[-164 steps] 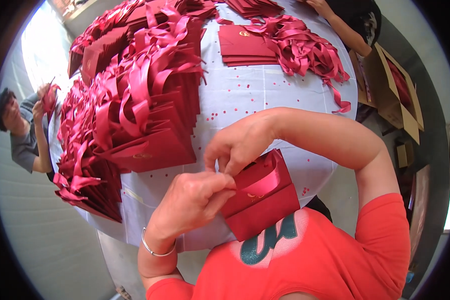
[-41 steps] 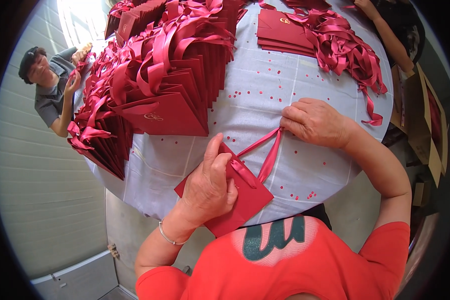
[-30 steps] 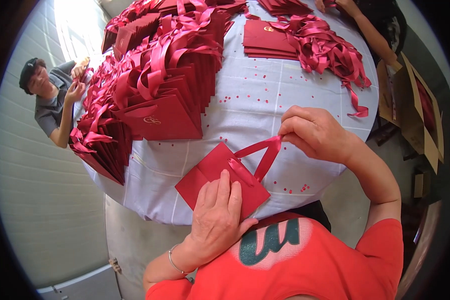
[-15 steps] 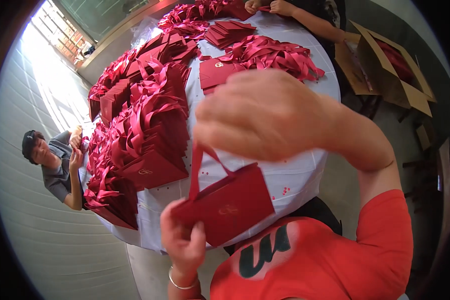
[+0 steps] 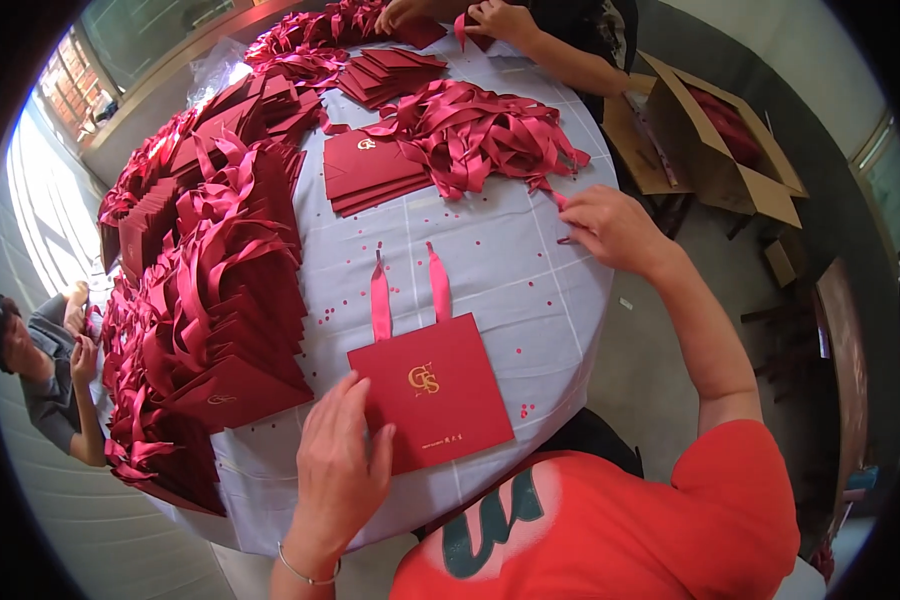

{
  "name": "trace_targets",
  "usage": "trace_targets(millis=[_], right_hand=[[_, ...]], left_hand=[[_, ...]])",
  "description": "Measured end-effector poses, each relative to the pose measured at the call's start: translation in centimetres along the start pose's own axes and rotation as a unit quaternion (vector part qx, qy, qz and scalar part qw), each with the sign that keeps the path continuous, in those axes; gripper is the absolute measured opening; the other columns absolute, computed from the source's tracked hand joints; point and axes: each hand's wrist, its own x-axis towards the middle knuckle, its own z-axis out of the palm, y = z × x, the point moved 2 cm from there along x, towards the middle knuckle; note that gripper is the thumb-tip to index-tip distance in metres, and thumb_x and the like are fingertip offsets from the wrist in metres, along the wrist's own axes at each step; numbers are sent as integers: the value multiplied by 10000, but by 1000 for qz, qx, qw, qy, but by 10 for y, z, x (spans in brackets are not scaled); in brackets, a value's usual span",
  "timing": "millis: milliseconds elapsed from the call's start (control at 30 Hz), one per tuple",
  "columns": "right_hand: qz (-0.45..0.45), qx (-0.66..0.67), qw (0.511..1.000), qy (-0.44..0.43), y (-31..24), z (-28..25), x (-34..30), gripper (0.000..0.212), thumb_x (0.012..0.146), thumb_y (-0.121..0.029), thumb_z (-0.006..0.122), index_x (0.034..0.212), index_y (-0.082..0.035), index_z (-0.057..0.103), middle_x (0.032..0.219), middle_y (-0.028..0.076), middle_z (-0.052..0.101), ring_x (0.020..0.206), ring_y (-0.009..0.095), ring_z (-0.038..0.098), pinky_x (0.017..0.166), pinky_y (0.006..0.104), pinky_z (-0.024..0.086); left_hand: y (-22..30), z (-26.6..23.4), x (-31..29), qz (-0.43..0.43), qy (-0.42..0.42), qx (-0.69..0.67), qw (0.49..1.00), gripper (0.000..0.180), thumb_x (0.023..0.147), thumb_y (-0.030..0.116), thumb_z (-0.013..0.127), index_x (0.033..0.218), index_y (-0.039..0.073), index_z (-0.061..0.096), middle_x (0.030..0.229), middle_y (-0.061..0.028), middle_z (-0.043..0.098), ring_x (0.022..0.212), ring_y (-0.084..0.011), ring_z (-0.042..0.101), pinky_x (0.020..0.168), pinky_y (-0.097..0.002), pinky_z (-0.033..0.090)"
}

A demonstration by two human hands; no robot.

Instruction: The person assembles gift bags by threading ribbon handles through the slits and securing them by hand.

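A dark red paper gift bag [image 5: 435,400] with a gold emblem lies flat on the white tablecloth in front of me. Two pink-red ribbon ends [image 5: 440,285] with dark tips stretch away from its top edge. My left hand [image 5: 338,455] rests on the bag's left edge, thumb apart from the fingers, open. Farther right, my right hand [image 5: 610,230] pinches the end of a ribbon [image 5: 558,198] at the near side of a loose ribbon heap [image 5: 480,135]. Beside that heap lies a small stack of flat red bags [image 5: 370,172].
Rows of red bags with ribbon handles [image 5: 220,300] fill the table's left side. A person in grey [image 5: 55,360] sits at the left; another person's hands [image 5: 500,22] work at the far edge. An open cardboard box [image 5: 720,150] stands right of the table. Red dots [image 5: 525,410] dot the cloth.
The bag, tilted in my left hand with its ribbon drawn up, now lies flat. My right hand has left that ribbon and moved right to the ribbon heap. My left hand's grip has loosened.
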Motion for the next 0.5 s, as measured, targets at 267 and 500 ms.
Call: trace_targets(millis=[267,500], right_hand=[[-46,-41,992,109,-29,7,-1,145,737,-28,749,862,-27,678,1108,102,666,1098,313,599,942,413,479],[-39,183,979,78,-109,9,34,146,778,-11,755,904,-26,684,917,99,688,880,286,653,836,387,505]], left_hand=[[-9,38,71,118,-83,43,989,342,760,51,706,1071,-16,579,1044,-182,646,1034,-368,608,927,-435,479],[-10,28,74,116,-67,58,989,217,738,115,746,893,31,621,800,-122,640,813,-323,618,783,-411,480]])
